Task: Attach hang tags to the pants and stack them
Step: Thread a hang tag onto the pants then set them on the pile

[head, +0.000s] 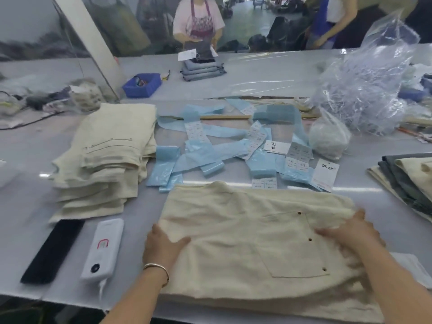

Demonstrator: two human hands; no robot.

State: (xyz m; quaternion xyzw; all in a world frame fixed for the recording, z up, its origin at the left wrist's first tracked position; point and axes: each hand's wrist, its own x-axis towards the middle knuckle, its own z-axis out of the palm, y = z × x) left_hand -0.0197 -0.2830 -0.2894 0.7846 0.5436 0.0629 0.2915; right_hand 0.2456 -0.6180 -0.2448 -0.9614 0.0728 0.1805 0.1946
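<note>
Right at the near edge of the worktop lie folded cream pants, pocket side up. The left hand holds the left edge of the pants, its thumb on top and its fingers tucked under the cloth. The right hand rests on the right side of the pants, by the pocket; it is blurred, its fingers look flat and close together on the cloth.

A stack of more cream pants sits toward the left side of the worktop. Just beyond the near pants, in the middle of the worktop, lie white hang tags mixed with blue strips. A black phone and a white pack lie side by side near the left of the near edge. More folded pants, grey and cream, lie at the right edge. A big clear bag sits toward the far right. At the far edge a person stands by another stack.
</note>
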